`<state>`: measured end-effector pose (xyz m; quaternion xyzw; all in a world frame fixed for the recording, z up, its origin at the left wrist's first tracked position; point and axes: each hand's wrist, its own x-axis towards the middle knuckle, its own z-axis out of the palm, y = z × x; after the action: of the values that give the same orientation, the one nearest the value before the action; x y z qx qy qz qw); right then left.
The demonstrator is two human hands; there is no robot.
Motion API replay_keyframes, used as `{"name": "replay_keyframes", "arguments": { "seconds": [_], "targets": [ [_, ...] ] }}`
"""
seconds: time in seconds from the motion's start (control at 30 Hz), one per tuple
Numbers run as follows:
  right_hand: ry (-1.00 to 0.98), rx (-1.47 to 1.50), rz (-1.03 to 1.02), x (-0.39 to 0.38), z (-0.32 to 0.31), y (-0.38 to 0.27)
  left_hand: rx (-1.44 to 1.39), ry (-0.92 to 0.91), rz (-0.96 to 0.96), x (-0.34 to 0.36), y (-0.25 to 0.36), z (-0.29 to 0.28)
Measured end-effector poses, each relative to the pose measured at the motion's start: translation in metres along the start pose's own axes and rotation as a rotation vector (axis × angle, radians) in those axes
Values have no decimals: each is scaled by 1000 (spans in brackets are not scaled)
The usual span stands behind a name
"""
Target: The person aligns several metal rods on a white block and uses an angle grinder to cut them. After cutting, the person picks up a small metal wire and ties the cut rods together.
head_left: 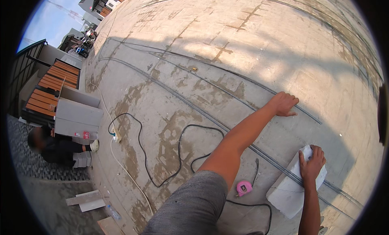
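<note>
My left hand (286,104) reaches out with curled fingers closed on a long thin steel rod (310,115) on the concrete ground. My right hand (312,164) rests on a pale white block (283,194), fingers bent and apart on its top. A pair of parallel rods (186,100) runs diagonally under my left arm and across the block beside my right hand. Below them lie a pink tape measure (244,188) and a short dark rod (255,170).
A black cable (180,150) loops to a power strip (117,134). At left, a seated person (50,150) is beside grey boards (77,117), a bottle (86,135) and loose panels (89,202). Motorbikes (81,51) stand farther back. More rods (348,36) lie at upper right.
</note>
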<state>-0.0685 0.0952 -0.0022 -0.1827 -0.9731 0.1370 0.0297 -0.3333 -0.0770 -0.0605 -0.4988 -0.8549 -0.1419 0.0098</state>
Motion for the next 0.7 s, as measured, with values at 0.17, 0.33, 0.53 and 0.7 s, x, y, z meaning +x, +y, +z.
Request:
{"name": "replay_keyframes", "arguments": {
  "seconds": [0.17,0.33,0.53,0.7],
  "targets": [
    [177,128,-136,-5,12,24,-146,-52,-27,-30,30,-42],
    [318,986,194,-7,3,75,-99,-50,-101,-50,66,-95],
    [258,938,191,-70,-62,97,-163,-140,-217,-88,107,-148],
    [143,935,225,-134,-100,75,-304,-179,-277,-127,130,-151]
  ]
}}
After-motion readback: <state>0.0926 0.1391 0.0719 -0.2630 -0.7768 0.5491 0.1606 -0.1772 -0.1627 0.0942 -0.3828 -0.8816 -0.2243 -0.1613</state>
